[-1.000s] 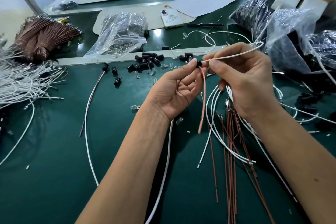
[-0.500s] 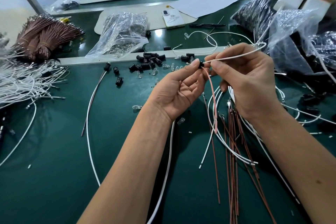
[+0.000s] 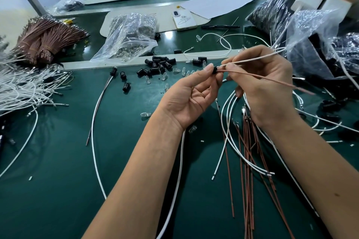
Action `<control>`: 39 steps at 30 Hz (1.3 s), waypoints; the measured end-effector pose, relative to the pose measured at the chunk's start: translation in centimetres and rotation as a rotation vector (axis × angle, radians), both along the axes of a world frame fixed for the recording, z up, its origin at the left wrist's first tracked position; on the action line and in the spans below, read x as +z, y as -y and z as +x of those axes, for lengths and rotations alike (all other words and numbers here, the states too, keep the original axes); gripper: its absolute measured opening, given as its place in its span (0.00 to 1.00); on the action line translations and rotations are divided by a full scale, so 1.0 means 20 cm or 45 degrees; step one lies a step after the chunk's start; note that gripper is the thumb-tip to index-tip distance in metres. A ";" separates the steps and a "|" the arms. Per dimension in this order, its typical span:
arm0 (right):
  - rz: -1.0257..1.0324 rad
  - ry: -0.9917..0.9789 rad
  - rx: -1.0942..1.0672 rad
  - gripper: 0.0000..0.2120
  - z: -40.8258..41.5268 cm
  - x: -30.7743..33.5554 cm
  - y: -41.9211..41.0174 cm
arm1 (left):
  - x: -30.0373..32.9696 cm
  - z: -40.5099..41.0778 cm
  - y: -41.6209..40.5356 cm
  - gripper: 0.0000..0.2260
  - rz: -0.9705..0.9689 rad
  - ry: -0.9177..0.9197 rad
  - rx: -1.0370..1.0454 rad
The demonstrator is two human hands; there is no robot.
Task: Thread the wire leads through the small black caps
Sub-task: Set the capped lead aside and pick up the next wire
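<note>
Now the brown wire (image 3: 268, 78) sticks out to the right instead of hanging down; my left hand (image 3: 191, 97) pinches the little black cap (image 3: 214, 69); my right hand (image 3: 266, 85) pinches the brown wire and a white wire (image 3: 254, 58) beside it; more caps (image 3: 158, 65) lie on the green table (image 3: 58, 161).

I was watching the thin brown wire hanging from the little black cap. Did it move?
Yes. The thin brown wire hung down toward the green table before; now it has swung up and points right, toward the clear plastic bags.
</note>
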State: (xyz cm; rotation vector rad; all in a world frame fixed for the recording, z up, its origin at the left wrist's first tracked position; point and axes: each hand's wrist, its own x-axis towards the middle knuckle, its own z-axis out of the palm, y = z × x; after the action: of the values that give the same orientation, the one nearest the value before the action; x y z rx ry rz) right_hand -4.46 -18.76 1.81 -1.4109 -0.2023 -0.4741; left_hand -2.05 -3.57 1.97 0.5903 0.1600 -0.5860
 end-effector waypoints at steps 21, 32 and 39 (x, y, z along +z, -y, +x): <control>0.102 -0.069 0.074 0.08 0.00 0.01 0.02 | 0.01 0.00 0.02 0.04 -0.038 -0.012 -0.018; 0.177 -0.073 0.055 0.09 -0.01 0.01 0.01 | 0.03 -0.03 0.02 0.05 -0.131 -0.032 -0.053; 0.307 -0.141 0.152 0.11 0.00 0.02 0.02 | 0.04 -0.03 0.03 0.06 -0.101 -0.001 -0.035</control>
State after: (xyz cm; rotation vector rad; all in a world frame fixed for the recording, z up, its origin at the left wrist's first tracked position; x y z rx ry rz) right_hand -4.40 -19.20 2.20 -1.1782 -0.1342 -0.3096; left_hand -2.71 -4.10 2.69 0.5161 0.1293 -0.6164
